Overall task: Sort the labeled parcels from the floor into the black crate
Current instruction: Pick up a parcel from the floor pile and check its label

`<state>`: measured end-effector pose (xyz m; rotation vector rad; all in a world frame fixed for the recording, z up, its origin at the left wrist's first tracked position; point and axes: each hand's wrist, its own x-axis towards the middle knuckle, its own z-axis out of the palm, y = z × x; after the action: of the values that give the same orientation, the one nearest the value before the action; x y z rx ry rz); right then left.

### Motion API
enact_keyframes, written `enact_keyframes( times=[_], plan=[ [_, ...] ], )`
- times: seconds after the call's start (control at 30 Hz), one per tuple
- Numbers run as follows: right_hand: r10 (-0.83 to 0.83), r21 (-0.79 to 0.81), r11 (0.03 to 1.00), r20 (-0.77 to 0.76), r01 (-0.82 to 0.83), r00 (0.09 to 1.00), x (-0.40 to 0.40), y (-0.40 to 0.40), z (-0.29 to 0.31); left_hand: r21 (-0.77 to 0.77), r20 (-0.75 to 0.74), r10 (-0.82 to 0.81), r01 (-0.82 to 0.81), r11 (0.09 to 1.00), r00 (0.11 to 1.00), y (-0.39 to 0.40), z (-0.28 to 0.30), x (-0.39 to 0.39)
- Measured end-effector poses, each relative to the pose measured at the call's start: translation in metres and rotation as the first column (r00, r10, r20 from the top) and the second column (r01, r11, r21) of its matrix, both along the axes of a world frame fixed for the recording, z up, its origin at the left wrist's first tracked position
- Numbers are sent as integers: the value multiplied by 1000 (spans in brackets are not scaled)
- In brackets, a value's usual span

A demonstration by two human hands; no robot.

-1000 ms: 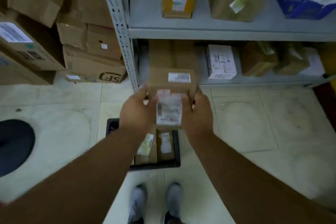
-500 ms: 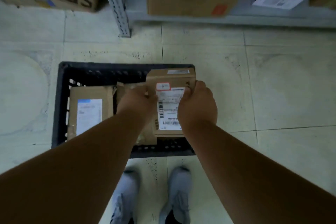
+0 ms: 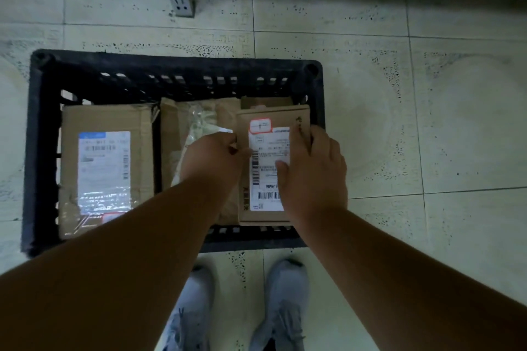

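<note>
Parcels are going into the crate one by one, and the one in my grip now is a flat brown cardboard parcel with a white shipping label and a red-bordered sticker (image 3: pixel 269 165), right of centre in the frame. My right hand (image 3: pixel 313 168) clamps its right edge, thumb pressed down on the label and fingers wrapped over the side. My left hand (image 3: pixel 212 162) pinches the left edge with curled fingertips. Both hands are closed on it, so it is not yet released.

Outward from there, the parcel sits low in the right end of the black slatted plastic crate (image 3: pixel 176 71), apparently on or just above what lies beneath. Its long axis runs from the bottom of the frame toward the top, label face up, sticker end toward the top of the frame.

Beside it, mid-crate, lies a brown parcel wrapped in crinkled clear plastic (image 3: pixel 196 128). At the left end lies a larger brown cardboard box with a blue-topped white label (image 3: pixel 105 168), also running bottom to top.

I judge the task well along: two parcels are stowed and a third nearly so. No parcels show on the pale tiled floor (image 3: pixel 399 122) within view, so I cannot tell how many remain.
</note>
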<state>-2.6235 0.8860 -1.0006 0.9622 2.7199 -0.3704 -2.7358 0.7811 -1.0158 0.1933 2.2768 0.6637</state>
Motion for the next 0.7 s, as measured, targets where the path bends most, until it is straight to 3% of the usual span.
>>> enact_keyframes(
  times=[0.1,0.27,0.47,0.57,0.7],
  plan=[
    [136,22,990,153,-140,979,4,-6,-13,-73,-27,-54,52,996,998,5,-6,-5],
    [136,68,987,146,-147,980,3,-18,-33,-125,-112,-64,49,991,992,6,-15,0],
    [204,43,977,117,-210,972,4,-19,-39,59,-194,83,-73,996,978,-2,-22,12],
    [239,-96,967,41,-235,970,8,-24,-37,180,-232,157,-116,977,960,0,-15,21],
    [304,-232,935,125,-270,945,13,-30,-45,-46,-184,-146,140,989,972,-1,-20,26]
  ],
)
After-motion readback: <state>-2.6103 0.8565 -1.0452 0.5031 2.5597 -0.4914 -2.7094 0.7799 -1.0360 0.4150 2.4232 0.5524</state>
